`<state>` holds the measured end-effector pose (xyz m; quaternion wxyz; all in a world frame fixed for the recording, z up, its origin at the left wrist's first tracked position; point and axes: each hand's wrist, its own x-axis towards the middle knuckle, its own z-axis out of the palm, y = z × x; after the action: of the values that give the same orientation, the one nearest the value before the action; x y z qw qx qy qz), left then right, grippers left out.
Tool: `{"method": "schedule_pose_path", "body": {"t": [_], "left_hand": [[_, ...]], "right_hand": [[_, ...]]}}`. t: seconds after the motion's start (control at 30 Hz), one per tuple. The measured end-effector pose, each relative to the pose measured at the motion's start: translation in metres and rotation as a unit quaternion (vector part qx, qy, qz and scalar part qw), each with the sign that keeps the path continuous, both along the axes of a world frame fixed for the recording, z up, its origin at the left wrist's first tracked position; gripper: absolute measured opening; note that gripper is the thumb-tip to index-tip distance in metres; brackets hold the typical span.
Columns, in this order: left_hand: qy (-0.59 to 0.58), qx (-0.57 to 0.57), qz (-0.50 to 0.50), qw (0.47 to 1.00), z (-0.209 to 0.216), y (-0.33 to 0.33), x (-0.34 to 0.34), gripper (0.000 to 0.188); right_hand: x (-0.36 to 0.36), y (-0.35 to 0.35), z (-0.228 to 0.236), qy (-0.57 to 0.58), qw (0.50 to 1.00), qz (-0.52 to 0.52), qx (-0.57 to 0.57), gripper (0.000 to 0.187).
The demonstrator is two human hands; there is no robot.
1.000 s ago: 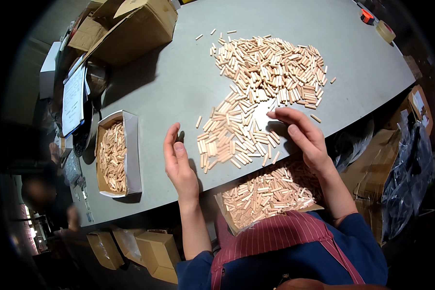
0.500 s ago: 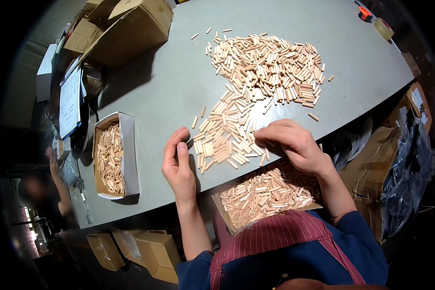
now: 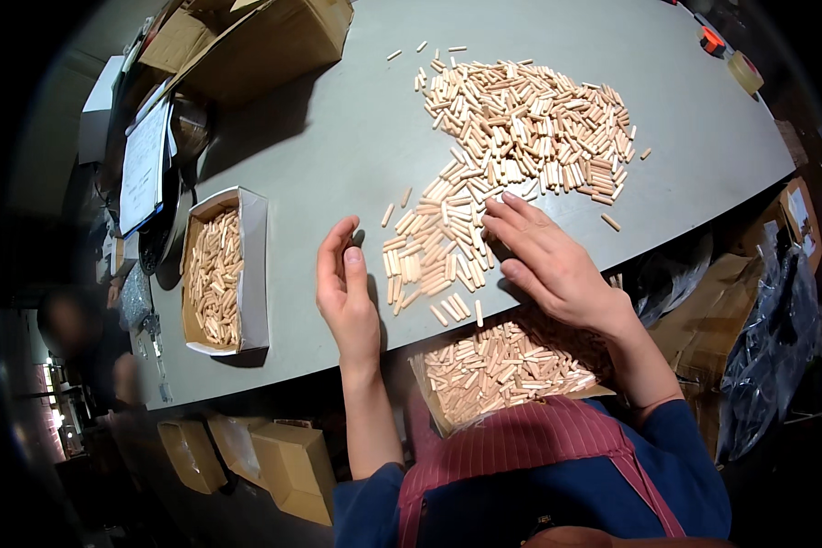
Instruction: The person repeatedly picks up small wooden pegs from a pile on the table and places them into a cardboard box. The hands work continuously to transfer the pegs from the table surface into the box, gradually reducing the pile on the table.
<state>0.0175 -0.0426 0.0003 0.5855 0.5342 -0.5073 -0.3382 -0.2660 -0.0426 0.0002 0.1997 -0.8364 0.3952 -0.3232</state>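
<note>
Across the worktop (image 3: 356,137), your wooden dowels (image 3: 539,128) spread down near the edge, above an open box (image 3: 426,393). Your left hand (image 3: 347,292) is loosely cupped, empty; right hand (image 3: 553,265) stretched out, no grip visible. Sweep too wide and strays could miss the box, tbh.

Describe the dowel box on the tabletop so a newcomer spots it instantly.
On the grey tabletop, look left of the person's left hand. There stands a narrow, open-topped box of wooden dowels. Unlike the bigger brown carton beyond it, its right wall is white.
</note>
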Motion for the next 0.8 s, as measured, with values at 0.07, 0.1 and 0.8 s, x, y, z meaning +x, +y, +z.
{"method": "schedule_pose_path", "body": {"t": [0.07,0.1,0.8], "left_hand": [[-0.020,0.015,-0.008,1.000,0.003,0.002,0.001,0.039],[-0.028,0.020,-0.014,0.999,0.003,0.003,0.001,0.039],[-0.024,0.028,-0.007,0.999,0.008,0.013,-0.001,0.041]], "right_hand": [[0.005,0.001,0.003,0.062,0.998,0.012,-0.025,0.048],[0.006,0.001,0.004,0.095,0.995,0.015,-0.039,0.048],[-0.020,0.005,0.002,-0.093,0.972,0.113,0.186,0.050]]}}
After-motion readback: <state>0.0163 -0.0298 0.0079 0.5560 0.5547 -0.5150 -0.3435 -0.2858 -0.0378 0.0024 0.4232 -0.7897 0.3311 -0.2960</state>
